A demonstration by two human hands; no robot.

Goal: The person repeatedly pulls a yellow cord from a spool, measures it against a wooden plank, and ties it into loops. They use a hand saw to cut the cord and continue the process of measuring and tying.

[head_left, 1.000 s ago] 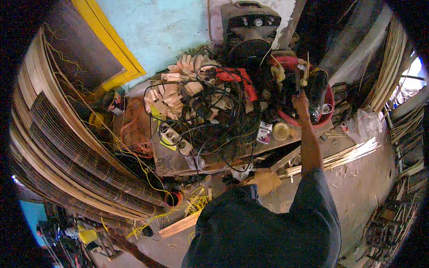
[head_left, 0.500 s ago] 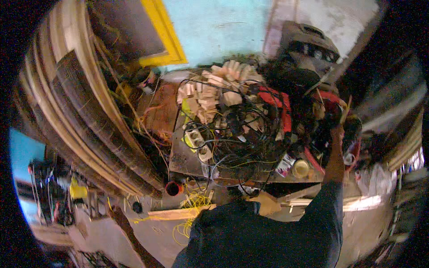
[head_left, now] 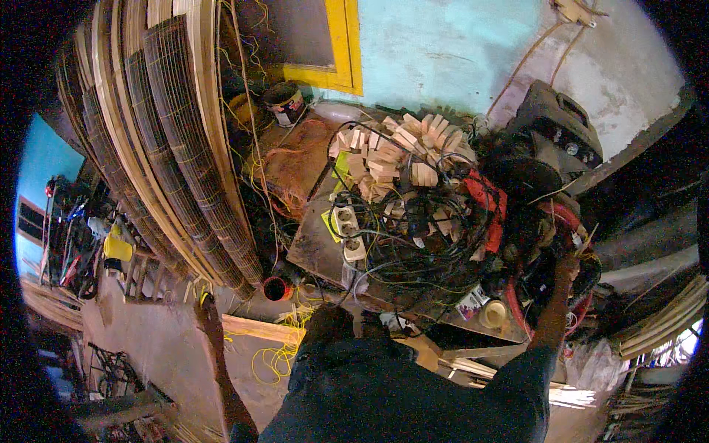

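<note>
My left hand [head_left: 207, 314] is out to the left above the floor, fingers closed around a small yellow thing [head_left: 204, 297] whose kind I cannot make out. A red-rimmed cup [head_left: 277, 289] lies to its right, beyond a wooden board [head_left: 262, 328] and a tangle of yellow cord [head_left: 295, 323]. At the far right, my right hand [head_left: 567, 267] reaches over a red-rimmed container [head_left: 583, 304] full of dark, mixed items. A thin pale stick [head_left: 590, 238] stands by its fingertips. Those fingers are dark and partly hidden, so their grip does not show.
Between my arms, a low table [head_left: 314, 247] bears a heap of wood blocks [head_left: 395, 159], tangled black cables [head_left: 413, 255], a white power strip [head_left: 347, 229] and a round tub [head_left: 492, 314]. Rolled slatted blinds [head_left: 185, 111] lean at left. A dark machine [head_left: 557, 122] stands back right.
The view has turned and steadied, so the table sits lower and farther right in the picture. My left hand has come forward, nearer the red-rimmed cup. My right hand stays by the container.
</note>
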